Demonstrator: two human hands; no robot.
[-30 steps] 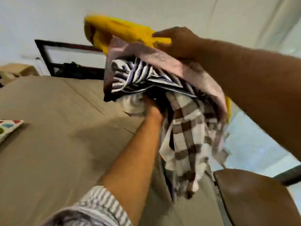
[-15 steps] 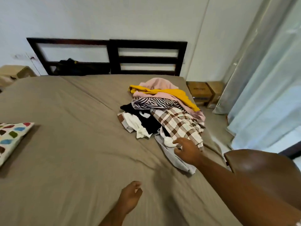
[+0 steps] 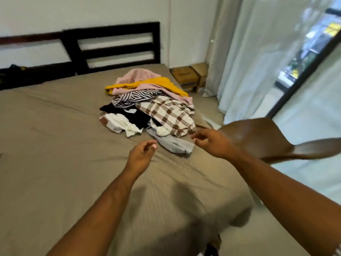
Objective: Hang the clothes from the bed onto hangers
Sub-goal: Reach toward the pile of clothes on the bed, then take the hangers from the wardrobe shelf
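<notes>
Shows clothes pile [image 3: 151, 106] on bed [image 3: 55, 135] near its right edge; left hand [image 3: 142, 154] and right hand [image 3: 212, 143] just short of it, fingers loosely curled, empty. Risks dragging tangled neighbours off when pulling one.

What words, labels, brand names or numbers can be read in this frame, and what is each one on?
No text here can be read.
On the cardboard box: a dark printed mark on its top face, too blurred to read.
On the pile of clothes: only stripes and checks, no lettering visible.
</notes>
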